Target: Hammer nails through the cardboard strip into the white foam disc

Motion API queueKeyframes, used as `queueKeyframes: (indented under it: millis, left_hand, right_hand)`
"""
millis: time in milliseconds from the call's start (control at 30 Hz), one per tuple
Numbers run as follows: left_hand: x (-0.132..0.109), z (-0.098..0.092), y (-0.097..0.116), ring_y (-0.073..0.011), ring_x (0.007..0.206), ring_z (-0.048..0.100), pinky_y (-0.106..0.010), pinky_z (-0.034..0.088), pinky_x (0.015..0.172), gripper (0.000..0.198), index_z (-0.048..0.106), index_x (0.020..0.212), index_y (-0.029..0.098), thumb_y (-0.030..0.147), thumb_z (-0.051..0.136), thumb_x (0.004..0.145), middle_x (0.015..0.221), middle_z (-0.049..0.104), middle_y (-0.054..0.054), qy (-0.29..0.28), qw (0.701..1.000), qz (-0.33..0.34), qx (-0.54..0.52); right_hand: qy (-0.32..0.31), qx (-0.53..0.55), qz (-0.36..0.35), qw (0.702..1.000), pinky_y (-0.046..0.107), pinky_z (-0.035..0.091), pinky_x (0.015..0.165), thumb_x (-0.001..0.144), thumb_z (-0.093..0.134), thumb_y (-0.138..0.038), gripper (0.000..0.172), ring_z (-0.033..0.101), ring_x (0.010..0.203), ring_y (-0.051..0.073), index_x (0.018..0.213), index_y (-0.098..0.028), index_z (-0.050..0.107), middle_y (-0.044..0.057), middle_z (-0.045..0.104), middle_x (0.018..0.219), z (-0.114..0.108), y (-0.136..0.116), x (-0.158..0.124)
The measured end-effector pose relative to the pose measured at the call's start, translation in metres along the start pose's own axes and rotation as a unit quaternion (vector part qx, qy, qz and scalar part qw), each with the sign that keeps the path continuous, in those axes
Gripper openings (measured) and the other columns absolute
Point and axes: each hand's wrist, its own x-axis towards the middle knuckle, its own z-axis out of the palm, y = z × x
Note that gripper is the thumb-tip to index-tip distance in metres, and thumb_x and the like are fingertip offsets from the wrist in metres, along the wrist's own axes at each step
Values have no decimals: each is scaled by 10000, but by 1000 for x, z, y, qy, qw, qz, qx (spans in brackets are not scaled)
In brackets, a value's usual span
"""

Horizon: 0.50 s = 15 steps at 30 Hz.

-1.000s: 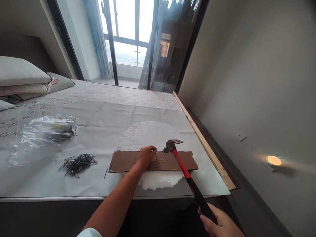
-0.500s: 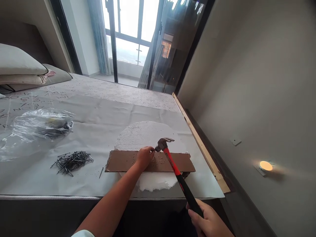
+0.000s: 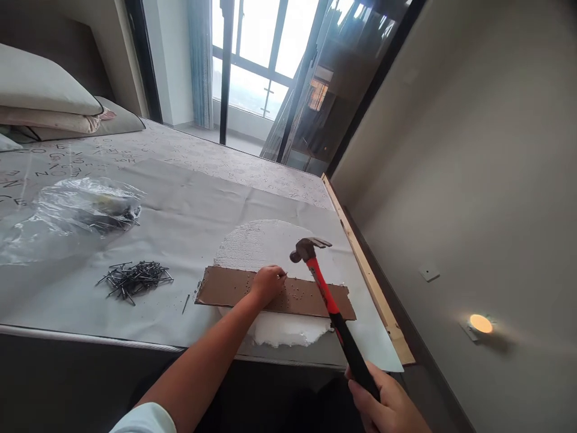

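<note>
head cam | worn, looks forward-down | near bed (image 3: 189,198) edge | window (image 3: 252,60) ahead

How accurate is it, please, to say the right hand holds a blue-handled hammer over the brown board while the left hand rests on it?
Not quite: the head view shows a red and black handle, not blue. The right hand, hammer, board and left hand are as you say.

Daylight thru window (image 3: 252,54) glare, room dim, edges warped
</note>
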Motion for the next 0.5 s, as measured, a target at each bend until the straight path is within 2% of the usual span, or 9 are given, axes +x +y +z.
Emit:
queueKeyframes:
  millis: [100, 233, 367, 500]
  left_hand:
    - [0, 1, -2, -189, 806, 618, -284, 433, 752, 168, 712, 793, 182, 202, 550, 756, 868, 696, -68, 1, 1000, 10, -8]
    - [0, 1, -3, -189, 786, 621, -270, 432, 707, 181, 713, 778, 190, 197, 534, 747, 847, 691, -66, 4, 1000, -2, 1]
    - [0, -1, -1, -191, 805, 616, -273, 427, 722, 179, 713, 782, 192, 214, 540, 741, 859, 694, -63, 1, 1000, -3, 10]
    - [0, -3, 1, -186, 798, 613, -265, 423, 707, 186, 714, 775, 201, 219, 531, 743, 856, 695, -60, -8, 1000, -24, 18]
  right_hand:
    - [23, -13, -22, 999, 203, 215, 385, 770, 413, -654, 460, 241, 388, 68, 789, -197, 463, -89, 293, 478, 1, 3, 2]
    - [19, -32, -49, 998, 207, 256, 424, 720, 471, -660, 473, 309, 468, 88, 695, -188, 475, -43, 367, 554, 3, 8, 8]
    - [45, -52, -68, 995, 214, 297, 470, 766, 445, -615, 421, 328, 484, 100, 727, -197, 480, -46, 371, 559, 4, 10, 9]
    - [51, -59, -74, 994, 239, 366, 575, 747, 458, -616, 430, 427, 594, 142, 685, -192, 495, -10, 461, 614, 7, 13, 10]
